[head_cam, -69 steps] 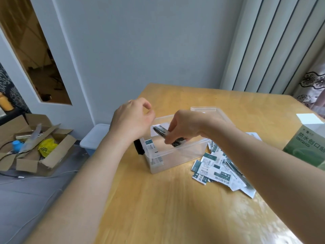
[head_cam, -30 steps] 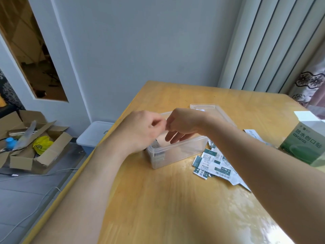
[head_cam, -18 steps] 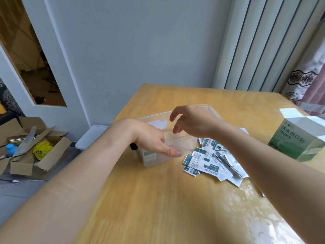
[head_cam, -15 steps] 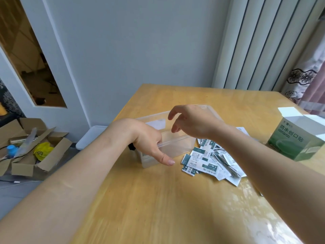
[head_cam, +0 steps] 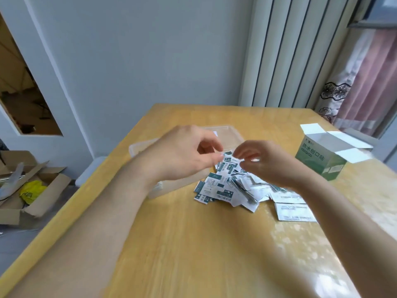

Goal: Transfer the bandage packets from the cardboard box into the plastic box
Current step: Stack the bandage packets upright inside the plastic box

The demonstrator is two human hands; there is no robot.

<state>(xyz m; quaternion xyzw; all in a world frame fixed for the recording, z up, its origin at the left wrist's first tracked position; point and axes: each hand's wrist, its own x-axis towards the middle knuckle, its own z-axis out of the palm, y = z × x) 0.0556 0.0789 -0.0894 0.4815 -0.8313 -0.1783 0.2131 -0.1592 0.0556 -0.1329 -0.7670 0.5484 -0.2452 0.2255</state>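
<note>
Around my wooden table [head_cam: 193,244], the room's odds and ends.

The table runs up to a pale grey wall [head_cam: 150,50], with white ribbed panels [head_cam: 285,50] to the right of it and a pinkish curtain [head_cam: 365,87] with a dark flower pattern at the far right. Down on the floor [head_cam: 12,250] to my left sits an open brown carton [head_cam: 36,194] with its flaps spread, a yellow bag [head_cam: 30,191] lying inside it. Just beside the table's left edge, low down, I see a white lid [head_cam: 90,171] of some container. On the left wall, a white-framed opening [head_cam: 23,87] looks into a dim brownish space.
</note>
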